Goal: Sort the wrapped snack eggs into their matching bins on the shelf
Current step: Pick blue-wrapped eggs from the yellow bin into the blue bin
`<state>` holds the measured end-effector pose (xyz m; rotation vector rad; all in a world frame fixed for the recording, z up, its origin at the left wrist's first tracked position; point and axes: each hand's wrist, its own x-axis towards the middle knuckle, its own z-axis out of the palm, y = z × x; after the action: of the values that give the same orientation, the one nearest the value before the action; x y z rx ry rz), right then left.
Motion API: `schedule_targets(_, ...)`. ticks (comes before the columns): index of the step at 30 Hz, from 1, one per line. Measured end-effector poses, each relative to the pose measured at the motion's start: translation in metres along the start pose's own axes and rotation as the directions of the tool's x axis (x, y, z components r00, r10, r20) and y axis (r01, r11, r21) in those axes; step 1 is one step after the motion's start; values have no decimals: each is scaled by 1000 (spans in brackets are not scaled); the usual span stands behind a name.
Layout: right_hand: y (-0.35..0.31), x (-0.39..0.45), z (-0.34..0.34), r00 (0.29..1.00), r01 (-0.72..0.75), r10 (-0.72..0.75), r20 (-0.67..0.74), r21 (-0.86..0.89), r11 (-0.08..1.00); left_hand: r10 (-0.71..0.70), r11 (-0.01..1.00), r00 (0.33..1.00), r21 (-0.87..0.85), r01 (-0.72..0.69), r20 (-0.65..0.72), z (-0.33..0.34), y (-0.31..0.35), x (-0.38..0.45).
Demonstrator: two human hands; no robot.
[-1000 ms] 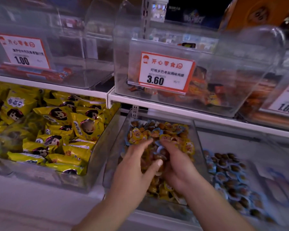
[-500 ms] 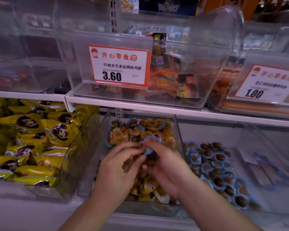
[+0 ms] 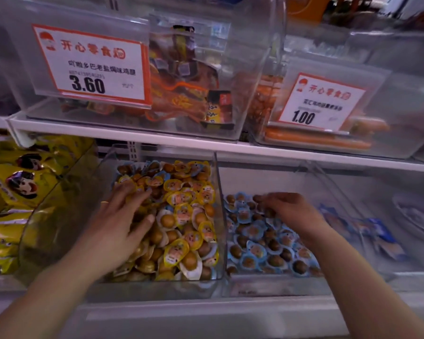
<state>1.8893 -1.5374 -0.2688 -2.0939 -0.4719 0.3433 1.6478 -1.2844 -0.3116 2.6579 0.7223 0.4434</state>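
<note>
The middle clear bin (image 3: 220,216) holds a heap of yellow-wrapped eggs (image 3: 181,216), with a few blue-wrapped ones (image 3: 148,165) among them near the back. My left hand (image 3: 118,223) lies on this heap, fingers spread flat over the wrappers. In the bin to the right (image 3: 267,288) lie blue-wrapped eggs (image 3: 255,250). My right hand (image 3: 291,211) hovers low over their back part, its fingers curled down and pinching a blue-wrapped egg (image 3: 269,212) at the tips.
Yellow cartoon snack packs (image 3: 15,192) fill the bin on the left. Blue packets (image 3: 382,238) lie in the far-right bin. The white shelf (image 3: 206,143) above carries clear bins with price tags 3.60 (image 3: 88,67) and 1.00 (image 3: 316,104), overhanging the lower bins.
Both hands were together over the yellow bin, the right pinching a blue-wrapped egg. The right hand has moved right over the blue bin; the left has spread flat on the yellow heap.
</note>
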Motion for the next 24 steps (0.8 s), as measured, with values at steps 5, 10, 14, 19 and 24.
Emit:
schedule_targets(5,19,-1,-5,982,102,-106,-159,-32,994,-15,1000,999,-22,15,37,9,-17,23)
schedule_targets(10,7,-9,15,943,278,-283,-175,-48,959,-80,992,996,101,76,46,17,-19,34)
schedule_targets(14,-17,-22,37,898,405,-403,-177,-30,914,-14,991,1000,136,13,7,6,-12,13)
schedule_targets(19,-59,-42,67,832,537,-528,-169,13,843,100,992,994,77,-103,51,-16,0,-37)
schedule_targets(24,-93,-61,121,730,680,-670,135,-52,731,71,983,985,158,-96,156,-20,1,-72)
